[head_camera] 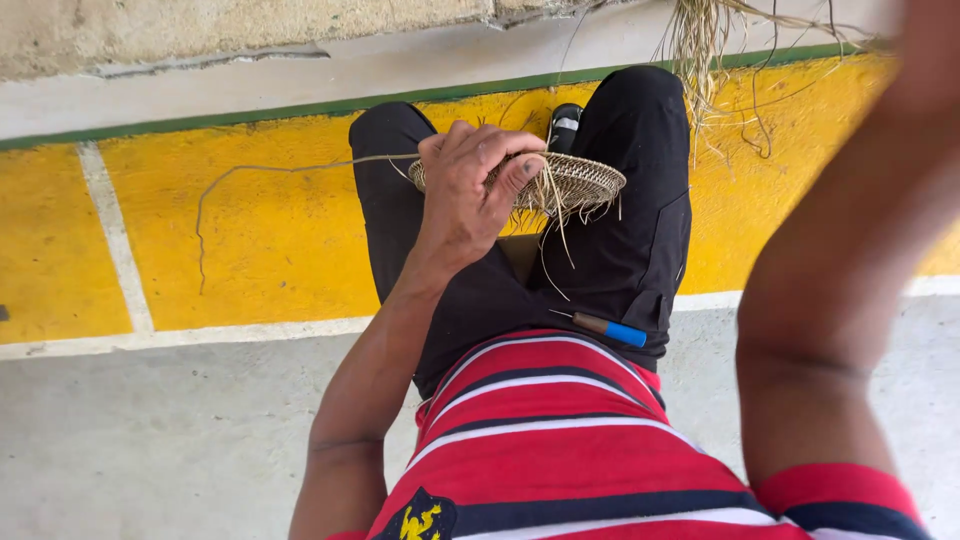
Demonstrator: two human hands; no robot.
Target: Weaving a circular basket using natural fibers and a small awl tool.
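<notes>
Fingers (pixel 480 150) of my left hand (pixel 465 195) close around the rim of a small woven basket disc (pixel 575 182) resting on my knees, while my raised right arm (pixel 850 250) blurs, its hand unseen.

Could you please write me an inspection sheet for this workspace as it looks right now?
Surface: grey concrete floor with a yellow painted band and white lines.
Job's things: round woven disc resting over the black-trousered knees, loose fibres hanging from it; one long strand trails left.
Clutter: blue-handled tool on the lap; dry fibre bundle by the wall.
Hands: left hand grips the disc's edge; right hand out of view, only the raised arm shows.
Cables: nothing seen.
Surroundings: rough wall, green stripe.
</notes>
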